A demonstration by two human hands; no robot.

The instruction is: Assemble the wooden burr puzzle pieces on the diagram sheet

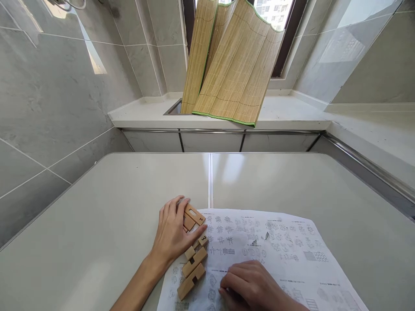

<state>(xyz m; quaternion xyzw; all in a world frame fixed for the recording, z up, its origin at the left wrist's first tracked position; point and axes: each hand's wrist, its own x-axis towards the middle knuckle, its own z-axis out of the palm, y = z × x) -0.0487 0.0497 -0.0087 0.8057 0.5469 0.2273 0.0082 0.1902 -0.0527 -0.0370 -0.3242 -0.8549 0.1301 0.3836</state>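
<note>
My left hand [175, 235] lies over the left edge of a printed sheet, its fingers stretched out and the thumb spread apart. It touches a few flat wooden pieces [194, 214], one with a slot and a numeral, which it partly covers. Just below the thumb are notched wooden puzzle blocks [194, 262], lying in a slanting row on the paper. Resting on the paper sheet [259, 255], my right hand [249, 285] has its fingers curled in. Nothing shows in it, though its fingertips are partly hidden. Small line drawings of assembled shapes cover the sheet.
The pale glossy table [81, 242] has a seam down its middle. Behind it runs a white ledge [292, 108] under a window, with a folded bamboo mat [236, 69] leaning there. Grey tiled walls [65, 86] stand on both sides.
</note>
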